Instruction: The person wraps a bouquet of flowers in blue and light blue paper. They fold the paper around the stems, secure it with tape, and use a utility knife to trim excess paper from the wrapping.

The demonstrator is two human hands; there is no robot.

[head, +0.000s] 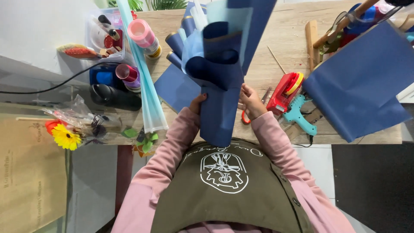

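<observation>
I hold a bouquet wrap of dark blue paper (220, 86) upright in front of my chest, with light blue sheets (224, 19) and gold-edged folds fanning out at its top. My left hand (197, 103) grips the wrap's left side near its narrow lower part. My right hand (251, 101) presses against its right side at the same height. The wrap's pointed bottom end reaches down to my olive apron (224, 185). My fingers behind the paper are hidden.
On the wooden table (284, 39) lie a red tape dispenser (284, 90), a teal glue gun (298, 115), orange-handled scissors (248, 116), a large dark blue sheet (362, 82), pink ribbon spools (142, 34), a light blue paper roll (146, 86) and a yellow flower (66, 137) at the left.
</observation>
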